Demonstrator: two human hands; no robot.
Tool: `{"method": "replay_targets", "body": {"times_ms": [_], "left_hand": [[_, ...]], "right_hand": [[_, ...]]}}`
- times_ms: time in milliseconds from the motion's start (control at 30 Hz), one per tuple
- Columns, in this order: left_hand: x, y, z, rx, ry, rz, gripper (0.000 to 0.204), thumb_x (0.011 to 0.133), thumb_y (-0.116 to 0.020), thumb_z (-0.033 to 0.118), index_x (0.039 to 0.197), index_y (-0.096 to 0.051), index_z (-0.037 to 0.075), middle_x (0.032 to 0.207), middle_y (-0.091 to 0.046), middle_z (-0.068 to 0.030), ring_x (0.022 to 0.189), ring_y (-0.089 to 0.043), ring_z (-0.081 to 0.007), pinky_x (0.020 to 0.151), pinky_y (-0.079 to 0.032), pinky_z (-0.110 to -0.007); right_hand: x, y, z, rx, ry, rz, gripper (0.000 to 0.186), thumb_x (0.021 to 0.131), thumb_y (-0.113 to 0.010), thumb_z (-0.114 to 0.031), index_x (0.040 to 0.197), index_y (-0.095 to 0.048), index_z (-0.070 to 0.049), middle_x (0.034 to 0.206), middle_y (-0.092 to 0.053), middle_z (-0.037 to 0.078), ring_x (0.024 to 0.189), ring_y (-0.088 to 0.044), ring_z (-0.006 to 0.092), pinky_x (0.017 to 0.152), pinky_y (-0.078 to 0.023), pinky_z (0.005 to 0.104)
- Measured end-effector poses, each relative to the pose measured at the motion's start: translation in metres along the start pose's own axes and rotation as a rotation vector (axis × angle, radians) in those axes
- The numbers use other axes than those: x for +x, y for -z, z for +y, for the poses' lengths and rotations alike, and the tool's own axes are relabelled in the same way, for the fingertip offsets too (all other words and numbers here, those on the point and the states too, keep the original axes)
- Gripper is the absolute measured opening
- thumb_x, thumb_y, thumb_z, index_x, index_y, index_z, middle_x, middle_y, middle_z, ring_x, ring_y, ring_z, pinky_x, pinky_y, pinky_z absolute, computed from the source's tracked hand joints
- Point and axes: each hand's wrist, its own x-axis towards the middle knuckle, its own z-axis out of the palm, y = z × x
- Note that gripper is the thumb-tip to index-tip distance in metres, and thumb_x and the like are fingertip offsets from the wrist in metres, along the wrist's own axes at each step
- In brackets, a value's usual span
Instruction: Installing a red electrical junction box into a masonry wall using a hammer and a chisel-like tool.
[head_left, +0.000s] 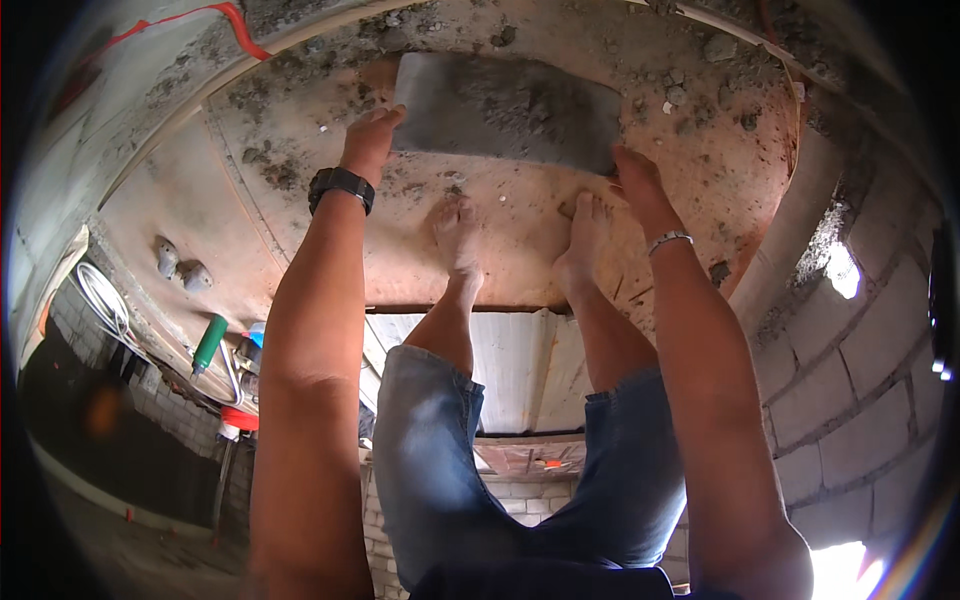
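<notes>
Gripping a grey concrete block (pixel 505 110) by its two ends, the left hand (pixel 370 135) and right hand (pixel 632 178) close their fingers around it, sharing its weight near the far edge of the reddish board platform (pixel 300 180), beyond the bare feet (pixel 460 235).

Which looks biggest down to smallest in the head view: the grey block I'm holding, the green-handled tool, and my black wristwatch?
1. grey block, held at its ends by the left hand and right hand
2. green-handled tool
3. black wristwatch

The tool and watch look close in size, and they lie at different distances, so that order is unsure.
</notes>
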Motion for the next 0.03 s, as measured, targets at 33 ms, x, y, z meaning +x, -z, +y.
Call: {"method": "replay_targets", "body": {"times_ms": [33], "left_hand": [[0.0081, -0.0036, -0.0016, -0.035, 0.042, -0.006, 0.062, 0.087, -0.067, 0.036, 0.143, -0.046, 0.018, 0.147, -0.042, -0.0167, 0.136, -0.04, -0.0277, 0.103, -0.04, -0.046]], "right_hand": [[0.004, -0.0046, -0.0029, 0.063, -0.055, 0.016, 0.055, 0.09, -0.06, -0.043, 0.127, -0.055, -0.003, 0.121, -0.054, 0.009, 0.098, -0.057, 0.0176, 0.088, -0.049, 0.0348]]}}
